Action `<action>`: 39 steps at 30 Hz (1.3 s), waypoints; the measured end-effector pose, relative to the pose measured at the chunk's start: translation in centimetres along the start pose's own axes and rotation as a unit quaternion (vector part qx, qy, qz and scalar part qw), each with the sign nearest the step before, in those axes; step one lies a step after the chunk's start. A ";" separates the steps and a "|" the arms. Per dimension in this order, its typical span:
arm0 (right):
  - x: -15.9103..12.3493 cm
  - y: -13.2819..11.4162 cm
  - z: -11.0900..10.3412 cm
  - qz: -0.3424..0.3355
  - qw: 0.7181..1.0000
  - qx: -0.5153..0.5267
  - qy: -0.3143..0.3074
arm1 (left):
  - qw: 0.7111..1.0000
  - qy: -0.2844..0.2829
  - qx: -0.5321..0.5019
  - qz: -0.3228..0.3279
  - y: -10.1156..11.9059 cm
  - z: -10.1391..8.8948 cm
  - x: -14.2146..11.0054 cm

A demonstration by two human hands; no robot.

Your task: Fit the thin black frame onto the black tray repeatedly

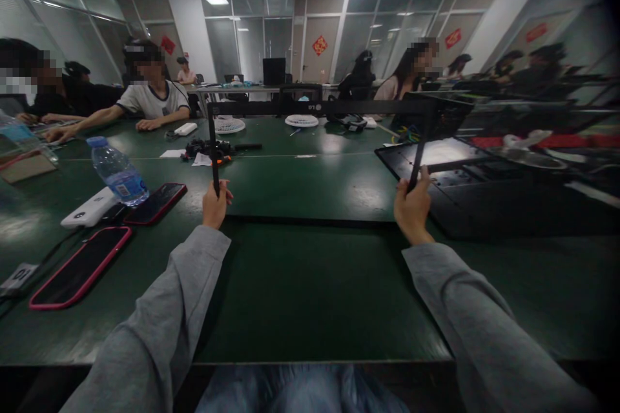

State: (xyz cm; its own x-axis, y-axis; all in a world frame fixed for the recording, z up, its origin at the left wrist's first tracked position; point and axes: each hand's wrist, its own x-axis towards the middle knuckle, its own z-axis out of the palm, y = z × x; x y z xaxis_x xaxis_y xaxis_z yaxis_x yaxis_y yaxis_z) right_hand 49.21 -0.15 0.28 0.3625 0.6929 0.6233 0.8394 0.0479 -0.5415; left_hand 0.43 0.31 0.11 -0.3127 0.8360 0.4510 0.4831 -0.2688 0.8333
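At left, a swinging sleeve [165,297] could tip the water bottle [116,171] onto the phone [155,204] beside it. The left hand [214,208] grips one side of the black LG monitor bezel [290,108], held over the green table [314,297]; uneven pulling could flex its thin bars. The right hand [413,210] grips the other side, near a dark panel [494,213] that could snag it.
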 end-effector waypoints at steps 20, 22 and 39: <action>0.6 4.1 3.2 0.034 0.991 0.019 -0.128 | 0.978 -0.066 -0.032 -0.194 -1.0 0.2 0.9; 0.7 4.1 3.3 0.034 0.989 0.042 -0.136 | 0.979 -0.067 -0.030 -0.192 -1.1 0.2 0.9; 0.2 3.7 3.0 -0.005 0.989 0.045 -0.139 | 0.983 -0.072 -0.029 -0.167 -1.6 0.1 0.8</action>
State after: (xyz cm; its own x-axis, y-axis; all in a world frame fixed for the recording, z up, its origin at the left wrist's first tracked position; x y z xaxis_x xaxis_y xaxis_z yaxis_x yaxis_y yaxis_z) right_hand 51.19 2.29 -3.30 0.2195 0.8622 0.4565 0.7986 0.1099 -0.5917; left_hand -0.49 1.46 -0.91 -0.3245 0.9403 0.1026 0.3239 0.0085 0.9461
